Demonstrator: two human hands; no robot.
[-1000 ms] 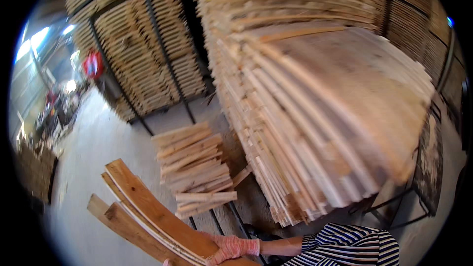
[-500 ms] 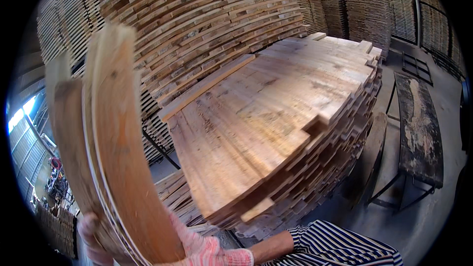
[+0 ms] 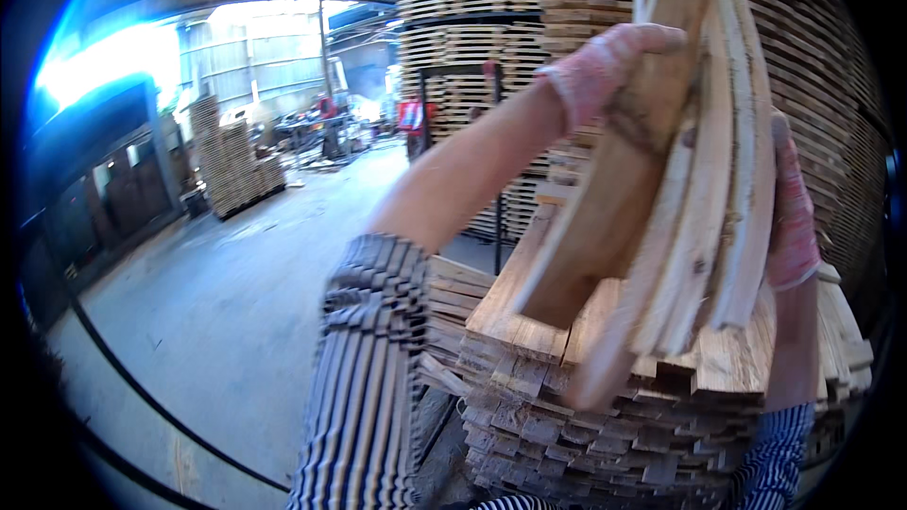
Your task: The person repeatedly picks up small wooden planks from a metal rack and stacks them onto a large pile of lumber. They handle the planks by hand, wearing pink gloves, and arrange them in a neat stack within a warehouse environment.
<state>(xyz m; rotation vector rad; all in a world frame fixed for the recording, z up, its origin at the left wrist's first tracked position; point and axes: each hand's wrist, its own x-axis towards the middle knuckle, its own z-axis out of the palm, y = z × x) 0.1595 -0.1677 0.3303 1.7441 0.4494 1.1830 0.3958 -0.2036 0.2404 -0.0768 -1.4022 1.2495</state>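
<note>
Raised in front of me is a bundle of several rough wooden planks [image 3: 652, 194], tilted, with their lower ends fanned slightly apart. From the left, my left hand [image 3: 605, 66] in a pink-and-white knit glove is closed on the outer plank. My right hand [image 3: 794, 217], gloved alike, grips the bundle's right side; its fingers are partly hidden by the wood. Below the planks lies a stack of boards [image 3: 548, 416] with uneven ends, its top partly covered from sight by the bundle.
Tall stacks of spaced boards [image 3: 472, 57] rise behind, and more [image 3: 831, 66] at the right. Loose planks [image 3: 453, 297] lie left of the near stack. A concrete floor [image 3: 236, 302] stretches left toward a smaller pile of boards [image 3: 231, 165] and a bright opening.
My view has swung left, bringing the floor and bright opening into sight. The plank bundle has gone from upright at the left to raised over the stack, both hands still holding it.
</note>
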